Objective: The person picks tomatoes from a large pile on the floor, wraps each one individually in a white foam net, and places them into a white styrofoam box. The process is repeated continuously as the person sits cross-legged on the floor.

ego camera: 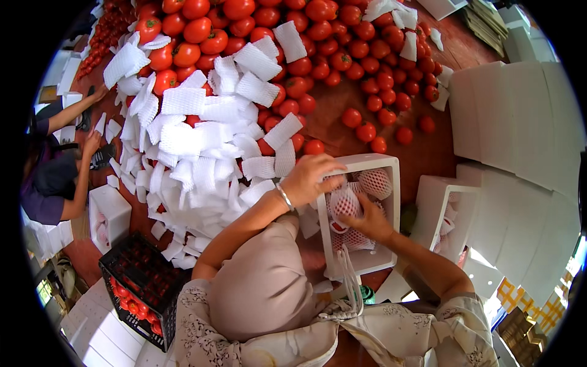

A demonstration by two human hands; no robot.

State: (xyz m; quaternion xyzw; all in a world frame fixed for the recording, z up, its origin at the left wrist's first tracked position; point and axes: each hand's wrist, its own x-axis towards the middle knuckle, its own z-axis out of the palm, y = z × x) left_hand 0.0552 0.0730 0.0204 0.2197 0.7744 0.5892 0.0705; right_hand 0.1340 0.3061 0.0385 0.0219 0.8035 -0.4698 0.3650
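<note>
Before me a white foam box (392, 183) holds several tomatoes in white foam net sleeves. My left hand (314, 179), with a bracelet at its wrist, reaches over the box's near left corner, its fingers by a netted tomato. Whether it grips that one I cannot tell. Inside the box, my right hand (371, 220) has thumb and fingers around a netted tomato (345, 204). Left of the box lies a heap of flattened white foam net sleeves (197, 137), partly over a large pile of bare red tomatoes (321, 27).
At right stand stacked white foam boxes (513, 119) and an open box of netted tomatoes (458, 188). A black plastic crate (137, 275) with tomatoes is at lower left. Another person's arms (75, 110) reach toward the heap from the left, beside another foam box (110, 211).
</note>
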